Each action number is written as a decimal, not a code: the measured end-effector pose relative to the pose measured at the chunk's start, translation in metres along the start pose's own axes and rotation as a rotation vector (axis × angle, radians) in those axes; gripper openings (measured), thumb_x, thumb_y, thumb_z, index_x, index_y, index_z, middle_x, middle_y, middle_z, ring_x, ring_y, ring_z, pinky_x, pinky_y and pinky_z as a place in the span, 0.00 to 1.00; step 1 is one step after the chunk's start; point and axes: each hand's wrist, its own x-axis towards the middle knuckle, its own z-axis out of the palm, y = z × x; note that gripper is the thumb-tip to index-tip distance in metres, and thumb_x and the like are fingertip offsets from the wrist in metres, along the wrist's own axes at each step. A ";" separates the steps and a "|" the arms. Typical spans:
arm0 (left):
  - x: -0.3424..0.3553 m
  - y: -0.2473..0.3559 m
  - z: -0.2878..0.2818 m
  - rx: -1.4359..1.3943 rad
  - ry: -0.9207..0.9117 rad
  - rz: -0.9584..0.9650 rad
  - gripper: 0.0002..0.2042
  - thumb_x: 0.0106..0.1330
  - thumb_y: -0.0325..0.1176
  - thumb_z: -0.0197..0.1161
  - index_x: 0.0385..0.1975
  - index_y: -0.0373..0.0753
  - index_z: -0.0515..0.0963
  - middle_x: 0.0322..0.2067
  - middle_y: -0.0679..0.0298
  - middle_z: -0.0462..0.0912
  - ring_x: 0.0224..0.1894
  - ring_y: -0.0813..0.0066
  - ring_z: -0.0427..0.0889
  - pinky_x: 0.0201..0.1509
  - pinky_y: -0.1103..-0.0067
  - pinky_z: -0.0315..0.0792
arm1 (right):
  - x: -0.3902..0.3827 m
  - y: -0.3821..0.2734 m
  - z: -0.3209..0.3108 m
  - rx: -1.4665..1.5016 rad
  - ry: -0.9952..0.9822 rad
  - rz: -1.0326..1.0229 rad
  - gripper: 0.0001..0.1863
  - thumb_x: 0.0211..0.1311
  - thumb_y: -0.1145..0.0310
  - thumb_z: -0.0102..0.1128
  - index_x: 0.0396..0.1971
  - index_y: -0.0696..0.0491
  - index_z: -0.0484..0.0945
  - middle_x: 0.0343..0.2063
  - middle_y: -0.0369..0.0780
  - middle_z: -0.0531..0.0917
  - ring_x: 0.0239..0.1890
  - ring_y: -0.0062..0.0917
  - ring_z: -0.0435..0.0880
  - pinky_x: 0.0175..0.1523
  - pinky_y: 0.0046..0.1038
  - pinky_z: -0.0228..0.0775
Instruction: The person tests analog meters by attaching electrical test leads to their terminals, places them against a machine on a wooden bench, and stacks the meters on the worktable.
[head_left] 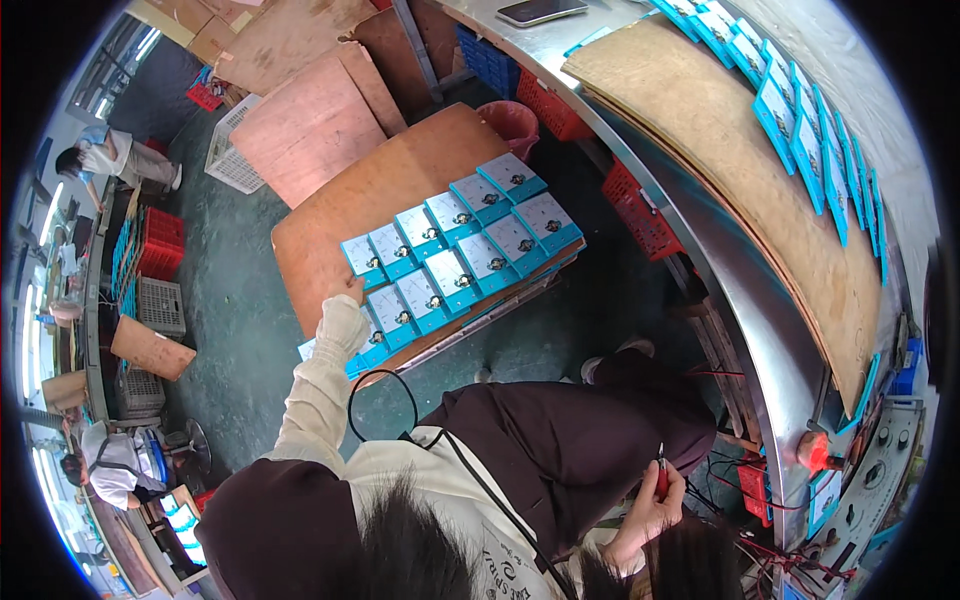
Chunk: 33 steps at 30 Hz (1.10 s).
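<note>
Two rows of blue-framed panel meters (pixel 450 275) with white faces and small metal parts lie on a brown board (pixel 318 222) in front of me. My left hand (pixel 346 290) reaches out to the left end of the far row. Its fingers are closed at the lower corner of the end panel meter (pixel 362 261); the fingertips are partly hidden. Near my lap, my right hand (pixel 650 512) is closed round a small red-handled tool (pixel 662 478) with a thin metal tip pointing up. The tool's exact kind is unclear.
At right, a metal bench (pixel 745 335) carries a wooden board (pixel 700 130) with more meters (pixel 800 120), a phone (pixel 541 11) and a control box (pixel 872 480). Red crates (pixel 640 215) sit beneath. A black cable (pixel 352 405) loops beside my left arm. Two people work far left.
</note>
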 end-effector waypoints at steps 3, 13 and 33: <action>-0.032 0.028 -0.017 0.446 -0.076 0.172 0.20 0.62 0.32 0.54 0.55 0.44 0.74 0.35 0.44 0.82 0.40 0.45 0.81 0.43 0.59 0.75 | -0.006 0.002 0.005 0.009 0.019 -0.026 0.08 0.60 0.73 0.66 0.36 0.61 0.79 0.25 0.35 0.81 0.26 0.13 0.76 0.34 0.17 0.69; -0.004 0.311 -0.048 -0.590 0.031 0.979 0.17 0.67 0.29 0.60 0.54 0.31 0.73 0.45 0.56 0.79 0.48 0.73 0.78 0.51 0.78 0.73 | -0.005 -0.012 -0.006 -0.001 0.206 -0.197 0.08 0.48 0.74 0.70 0.30 0.55 0.83 0.25 0.42 0.83 0.25 0.32 0.81 0.33 0.29 0.73; -0.144 0.504 0.007 -1.032 -0.568 0.876 0.13 0.68 0.31 0.58 0.49 0.32 0.72 0.38 0.56 0.83 0.31 0.76 0.83 0.32 0.85 0.75 | -0.046 0.028 -0.021 -0.036 0.263 0.006 0.10 0.44 0.71 0.74 0.26 0.56 0.81 0.22 0.40 0.82 0.23 0.33 0.81 0.30 0.30 0.71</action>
